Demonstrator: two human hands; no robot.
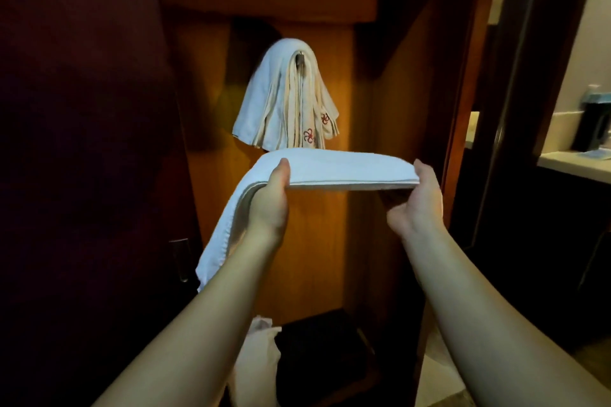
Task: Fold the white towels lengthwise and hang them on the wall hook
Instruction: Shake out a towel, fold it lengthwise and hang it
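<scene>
In the middle of the frame the person holds a folded white towel (334, 167) flat and roughly level in front of a wooden wall (393, 129). The left hand (269, 198) grips it from below with the thumb lying over the near edge; past that hand the towel droops down toward the lower left of the frame, alongside the left forearm. The right hand (418, 200) holds the towel's right end, thumb on top and fingers curled underneath, though the fingertips are hidden by the cloth.

Above the held towel, at centre frame, the wall hook (300, 59) shows as a small metal tip among several white towels (264, 99) already draped over it. Some of these carry a red embroidered mark near the bottom edge.

The folding looks finished for this towel, since its layered edges line up along the near side, so the step in hand appears to be the carry up to the hook. The next move likely calls for lifting the towel above the hanging pile and draping its middle over the hook, so that both ends fall evenly. The hook is already crowded, so the new towel could slip off or drag another one down.

At the bottom of the frame lie a pale cloth (261, 350) and a dark object beside it, both too dim to identify.
</scene>
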